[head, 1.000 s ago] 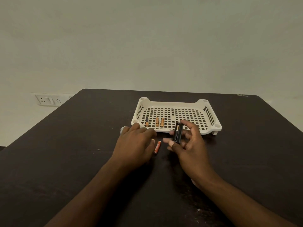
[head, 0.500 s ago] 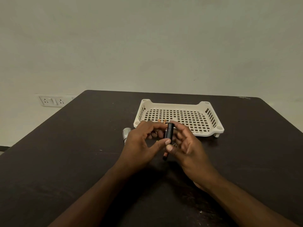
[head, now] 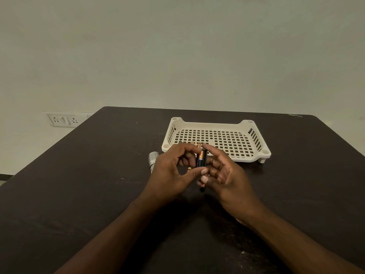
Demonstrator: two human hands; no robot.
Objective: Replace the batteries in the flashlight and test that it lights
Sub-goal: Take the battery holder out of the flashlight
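Note:
My right hand [head: 227, 178] grips a black battery holder [head: 205, 159] upright above the table, in front of the tray. My left hand [head: 169, 171] pinches a copper-and-black battery [head: 200, 159] between thumb and forefinger and presses it against the holder's left side. The silver flashlight body [head: 153, 159] lies on the table just left of my left hand, partly hidden by it. Another battery [head: 201, 188] lies on the table under my hands, with only its dark end showing. Two copper batteries [head: 199, 143] peek out of the tray behind my fingers.
A white perforated tray [head: 217, 126] stands on the dark table [head: 98, 194] just beyond my hands. A wall socket panel [head: 63, 119] sits low on the wall at the left. The table's far edge runs behind the tray.
My left hand has lifted off the table with a battery and brought it against the holder. My right hand has shifted the holder left, to meet it.

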